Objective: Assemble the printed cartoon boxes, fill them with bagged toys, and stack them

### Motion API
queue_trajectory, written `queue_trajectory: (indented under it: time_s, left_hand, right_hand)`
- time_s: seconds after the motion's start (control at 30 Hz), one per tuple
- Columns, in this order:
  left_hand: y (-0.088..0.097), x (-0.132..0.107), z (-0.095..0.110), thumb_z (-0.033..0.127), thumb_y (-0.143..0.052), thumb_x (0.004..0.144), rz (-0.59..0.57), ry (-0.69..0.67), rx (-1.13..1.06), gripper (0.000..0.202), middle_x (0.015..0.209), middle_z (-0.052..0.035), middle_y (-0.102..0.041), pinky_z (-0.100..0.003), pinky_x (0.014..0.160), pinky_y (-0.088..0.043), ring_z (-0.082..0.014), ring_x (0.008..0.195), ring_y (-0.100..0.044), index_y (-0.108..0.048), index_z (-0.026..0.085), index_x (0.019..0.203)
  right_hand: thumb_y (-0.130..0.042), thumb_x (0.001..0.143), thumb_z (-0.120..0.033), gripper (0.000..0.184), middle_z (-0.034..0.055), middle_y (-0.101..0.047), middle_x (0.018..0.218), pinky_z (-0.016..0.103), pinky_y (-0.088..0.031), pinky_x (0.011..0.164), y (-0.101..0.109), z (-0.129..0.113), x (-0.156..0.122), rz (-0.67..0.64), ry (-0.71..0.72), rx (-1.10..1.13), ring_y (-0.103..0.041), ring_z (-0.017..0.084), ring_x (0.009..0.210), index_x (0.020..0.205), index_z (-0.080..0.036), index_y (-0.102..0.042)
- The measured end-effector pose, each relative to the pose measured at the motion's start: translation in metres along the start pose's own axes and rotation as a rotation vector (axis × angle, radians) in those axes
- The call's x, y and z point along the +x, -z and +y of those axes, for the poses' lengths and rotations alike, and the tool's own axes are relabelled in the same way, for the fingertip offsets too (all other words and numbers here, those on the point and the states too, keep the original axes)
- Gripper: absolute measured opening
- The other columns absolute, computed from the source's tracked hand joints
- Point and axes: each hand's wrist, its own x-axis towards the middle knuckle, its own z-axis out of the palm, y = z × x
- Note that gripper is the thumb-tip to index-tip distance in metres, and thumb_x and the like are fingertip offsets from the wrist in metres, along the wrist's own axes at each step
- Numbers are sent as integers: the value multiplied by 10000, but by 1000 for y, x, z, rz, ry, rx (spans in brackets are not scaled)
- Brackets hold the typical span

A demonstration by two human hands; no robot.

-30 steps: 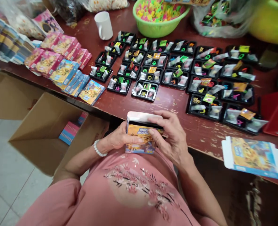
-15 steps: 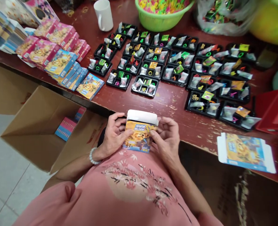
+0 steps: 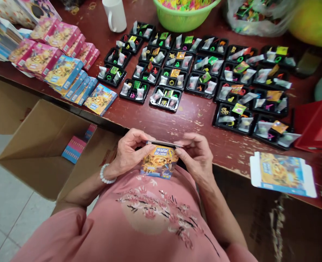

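Note:
Between my two hands, close to my body at the table's front edge, is a small yellow and blue printed cardboard box [image 3: 160,162]. Its end flap is folded down nearly level over the opening, with a dark gap showing beneath. My left hand [image 3: 132,149] grips the box's left side, thumb on the front near the top corner. On the other side my right hand [image 3: 196,156] holds the right top corner, its fingers behind the flap and thumb on the front. Beyond my hands stand several black trays [image 3: 165,99] filled with small toys and wrapped pieces.
Stacked pink boxes [image 3: 42,58] and blue boxes [image 3: 64,72] occupy the left. A flattened box [image 3: 282,174] lies at the right edge near a red holder [image 3: 315,125]. Behind are a white mug [image 3: 114,15] and green basket [image 3: 185,18]. An open carton [image 3: 27,149] sits below left.
The box's white end flap stood up before; now it is bent down over the opening. My fingers have moved up to the box's top corners. The view has shifted slightly.

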Motion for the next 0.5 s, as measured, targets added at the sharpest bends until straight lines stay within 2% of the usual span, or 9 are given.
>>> queue_trajectory:
  time_s: [0.1,0.17,0.23,0.37,0.5]
  left_hand:
    - [4,0,-2,243,-851,867,-99,-2,54,294,988,-42,-807,-265,796,-630,-154,893,-779,-682,212,1107]
    - [10,3,0,262,-835,890,-205,1,112,165,998,-61,-795,-292,852,-624,-167,938,-767,-738,201,1008]
    - [13,7,6,278,-840,885,-268,46,101,128,983,-68,-781,-302,857,-622,-176,942,-754,-753,189,914]
    - [13,16,17,292,-851,861,-267,227,58,164,923,-58,-770,-251,723,-608,-153,823,-721,-763,172,930]
    - [8,23,24,321,-845,853,-228,257,56,174,796,-37,-748,-222,622,-564,-129,697,-661,-770,164,855]
  right_hand:
    - [-817,920,-402,145,29,-761,930,333,-594,773,7,-3,0,-100,76,-105,-707,180,843,996,-286,-777]
    - [-797,936,-409,148,44,-768,930,363,-591,804,13,-4,1,-180,103,-174,-713,197,870,893,-268,-782]
    - [-816,915,-430,185,50,-777,929,375,-587,796,15,-5,3,-214,79,-181,-720,209,869,862,-259,-771]
    - [-858,861,-476,253,47,-770,859,340,-563,693,12,-7,10,-197,-43,-196,-690,193,761,854,-241,-764]
    - [-884,815,-517,341,27,-740,742,290,-516,585,6,-14,20,-204,-165,-86,-625,152,629,751,-215,-739]
